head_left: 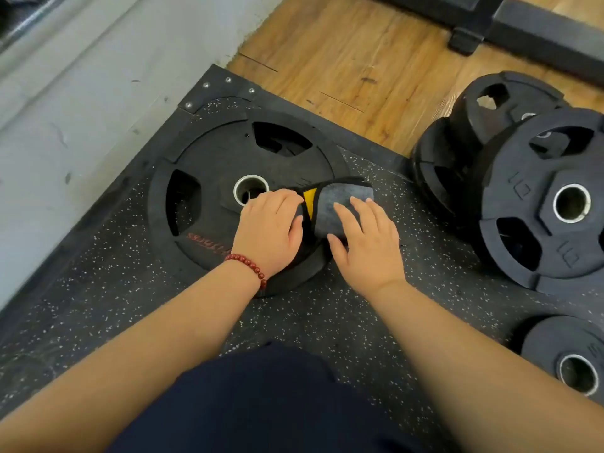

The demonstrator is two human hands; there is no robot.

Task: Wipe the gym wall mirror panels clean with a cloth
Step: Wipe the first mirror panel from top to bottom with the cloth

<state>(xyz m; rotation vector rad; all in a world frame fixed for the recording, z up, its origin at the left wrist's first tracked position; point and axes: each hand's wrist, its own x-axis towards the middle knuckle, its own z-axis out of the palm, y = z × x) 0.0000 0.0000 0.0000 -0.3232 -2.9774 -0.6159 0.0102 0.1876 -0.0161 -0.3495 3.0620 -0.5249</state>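
Speckled mat [98,289] lies under a big plate [209,230]. On the plate's right edge sits the cloth [340,207]. Left hand [269,233] curls its fingers on the cloth; right hand [366,243] presses it flat. More plates [539,197] lie right of it.

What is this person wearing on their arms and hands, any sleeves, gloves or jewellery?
Both forearms are bare as far as the picture shows: no sleeves and no gloves. The left hand has a bracelet of round dark red beads at its wrist. The right hand and its wrist carry nothing visible: no watch, band or ring.
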